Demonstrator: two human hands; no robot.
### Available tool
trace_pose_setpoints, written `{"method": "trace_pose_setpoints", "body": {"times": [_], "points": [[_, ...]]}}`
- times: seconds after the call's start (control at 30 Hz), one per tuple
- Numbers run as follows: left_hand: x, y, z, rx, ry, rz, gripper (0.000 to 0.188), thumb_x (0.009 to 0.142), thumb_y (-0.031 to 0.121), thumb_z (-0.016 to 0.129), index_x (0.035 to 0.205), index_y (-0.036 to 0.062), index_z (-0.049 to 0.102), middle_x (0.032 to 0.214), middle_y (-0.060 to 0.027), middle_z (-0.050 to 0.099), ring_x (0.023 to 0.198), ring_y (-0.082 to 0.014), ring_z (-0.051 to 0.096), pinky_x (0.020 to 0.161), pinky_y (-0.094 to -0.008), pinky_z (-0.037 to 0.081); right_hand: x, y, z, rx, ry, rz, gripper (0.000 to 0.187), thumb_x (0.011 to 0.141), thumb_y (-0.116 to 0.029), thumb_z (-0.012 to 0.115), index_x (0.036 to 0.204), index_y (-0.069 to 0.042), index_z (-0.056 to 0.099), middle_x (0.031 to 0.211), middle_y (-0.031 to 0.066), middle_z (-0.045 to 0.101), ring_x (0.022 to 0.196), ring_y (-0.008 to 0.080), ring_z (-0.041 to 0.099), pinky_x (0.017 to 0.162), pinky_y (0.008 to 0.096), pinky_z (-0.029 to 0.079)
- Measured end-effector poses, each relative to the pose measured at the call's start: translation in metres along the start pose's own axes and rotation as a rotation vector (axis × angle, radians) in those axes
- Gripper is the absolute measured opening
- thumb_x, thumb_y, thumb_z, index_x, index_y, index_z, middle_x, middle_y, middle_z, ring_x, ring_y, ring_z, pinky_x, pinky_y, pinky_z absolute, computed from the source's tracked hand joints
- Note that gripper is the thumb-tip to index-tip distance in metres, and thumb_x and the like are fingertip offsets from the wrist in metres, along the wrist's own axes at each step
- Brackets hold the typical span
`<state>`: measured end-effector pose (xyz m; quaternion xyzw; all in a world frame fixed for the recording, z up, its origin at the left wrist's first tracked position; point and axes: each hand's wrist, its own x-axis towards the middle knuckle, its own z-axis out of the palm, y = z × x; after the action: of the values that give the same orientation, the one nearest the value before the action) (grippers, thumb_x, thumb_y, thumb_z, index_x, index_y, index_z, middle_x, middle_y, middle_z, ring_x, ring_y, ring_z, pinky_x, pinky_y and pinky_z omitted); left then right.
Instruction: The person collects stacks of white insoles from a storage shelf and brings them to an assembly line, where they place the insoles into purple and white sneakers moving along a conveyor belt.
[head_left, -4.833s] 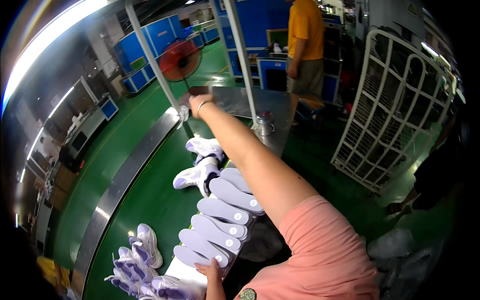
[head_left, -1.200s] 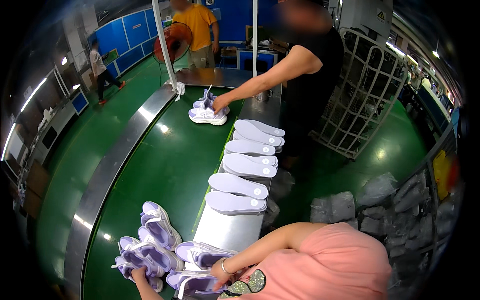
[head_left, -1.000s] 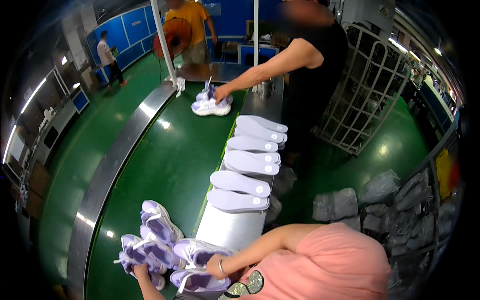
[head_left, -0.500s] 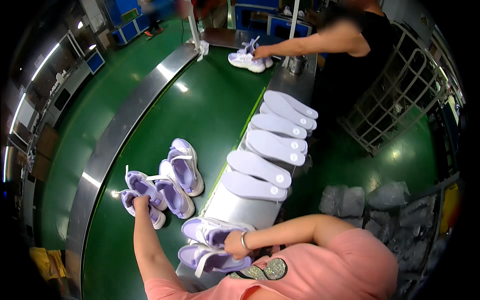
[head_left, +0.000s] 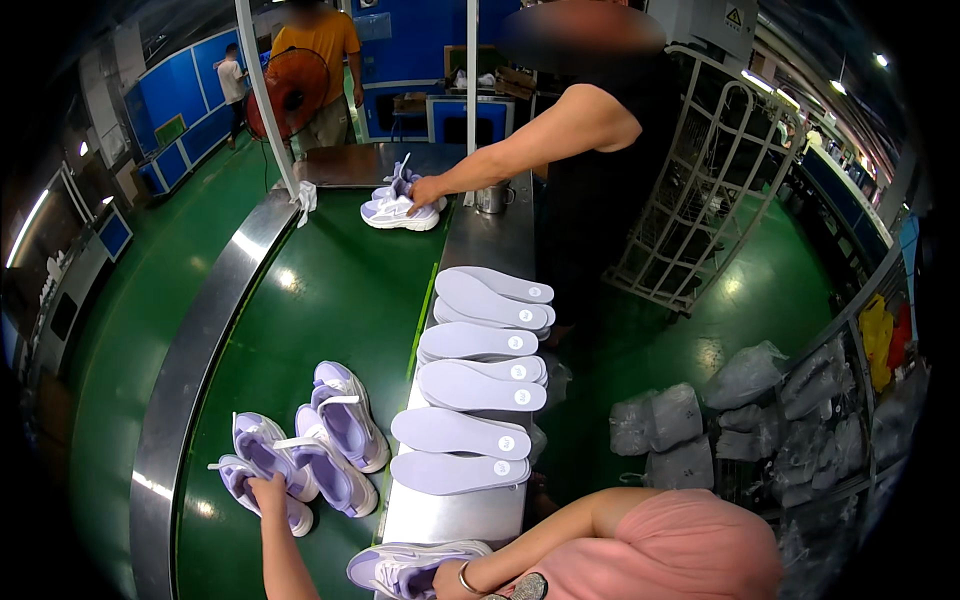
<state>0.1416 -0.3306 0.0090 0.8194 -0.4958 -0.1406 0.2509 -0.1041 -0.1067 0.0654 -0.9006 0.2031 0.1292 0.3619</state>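
On the green table, my left hand (head_left: 267, 492) is closed at the collar of a white-and-lavender sneaker (head_left: 295, 517), its fingers partly inside the opening. A matching sneaker (head_left: 262, 447) touches that one, and another lavender pair (head_left: 335, 470) stands just to the right. At the lower edge my right hand (head_left: 447, 583), with a bracelet at the wrist, reaches into a sneaker (head_left: 385, 567) on the metal ledge; its fingers are hidden inside. Stacks of pale lavender insoles (head_left: 460, 432) lie along the ledge ahead of my right arm.
Across the table a co-worker's hand (head_left: 428, 190) holds a sneaker (head_left: 398, 213) by a metal mug (head_left: 493, 198). A wire cage cart (head_left: 690, 220) stands behind at right, near plastic-wrapped bundles (head_left: 675, 418). An orange fan (head_left: 290, 95) is at the far end.
The view has tilted up, so everything sits lower and the far end shows more. My left hand has drawn slightly out of its sneaker; my right hand stays in its own.
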Motion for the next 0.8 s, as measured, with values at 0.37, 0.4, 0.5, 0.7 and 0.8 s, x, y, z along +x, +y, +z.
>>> {"method": "trace_pose_setpoints", "body": {"times": [0.37, 0.4, 0.5, 0.7, 0.8], "points": [[-0.069, 0.135, 0.010, 0.553, -0.045, 0.450, 0.074, 0.060, 0.045, 0.067, 0.118, 0.0073, 0.040, 0.104, -0.0178, 0.045, 0.095, -0.0301, 0.046, 0.078, -0.0401, 0.038, 0.001, -0.006, 0.002, -0.050, -0.002, -0.016, 0.020, 0.057, -0.021, 0.057, 0.066, -0.004, 0.064, 0.068, 0.0143, 0.061, 0.067, 0.0294, 0.059, 0.060, 0.0370, 0.047], [-0.067, 0.141, 0.015, 0.483, -0.155, 0.319, 0.076, 0.058, 0.044, 0.069, 0.121, 0.0125, 0.038, 0.112, -0.0161, 0.041, 0.100, -0.0304, 0.044, 0.080, -0.0428, 0.037, 0.000, -0.007, 0.003, -0.049, -0.004, -0.017, 0.020, 0.057, -0.021, 0.057, 0.066, -0.004, 0.064, 0.068, 0.0143, 0.061, 0.067, 0.0294, 0.059, 0.060, 0.0370, 0.047], [-0.056, 0.134, 0.022, 0.403, -0.103, 0.321, 0.077, 0.058, 0.040, 0.070, 0.122, 0.0119, 0.036, 0.117, -0.0170, 0.038, 0.106, -0.0331, 0.040, 0.085, -0.0448, 0.034, -0.001, -0.005, 0.004, -0.054, 0.002, -0.016, 0.020, 0.057, -0.021, 0.057, 0.066, -0.004, 0.064, 0.068, 0.0143, 0.061, 0.067, 0.0294, 0.059, 0.060, 0.0370, 0.047], [-0.083, 0.087, 0.014, 0.324, 0.306, 0.801, 0.072, 0.059, 0.026, 0.068, 0.122, 0.0133, 0.037, 0.123, -0.0159, 0.031, 0.112, -0.0358, 0.028, 0.089, -0.0488, 0.026, -0.001, -0.005, 0.005, -0.059, 0.003, -0.031, 0.020, 0.057, -0.021, 0.057, 0.065, -0.004, 0.064, 0.068, 0.0143, 0.061, 0.067, 0.0294, 0.059, 0.060, 0.0370, 0.047], [-0.092, 0.042, 0.018, 0.304, 0.321, 0.987, 0.063, 0.061, 0.024, 0.068, 0.118, 0.0126, 0.043, 0.121, -0.0161, 0.033, 0.110, -0.0362, 0.030, 0.088, -0.0497, 0.026, 0.011, 0.000, 0.014, -0.061, -0.024, -0.042, 0.018, 0.056, -0.021, 0.056, 0.062, -0.005, 0.064, 0.063, 0.0140, 0.060, 0.062, 0.0290, 0.059, 0.057, 0.0374, 0.047]]}}
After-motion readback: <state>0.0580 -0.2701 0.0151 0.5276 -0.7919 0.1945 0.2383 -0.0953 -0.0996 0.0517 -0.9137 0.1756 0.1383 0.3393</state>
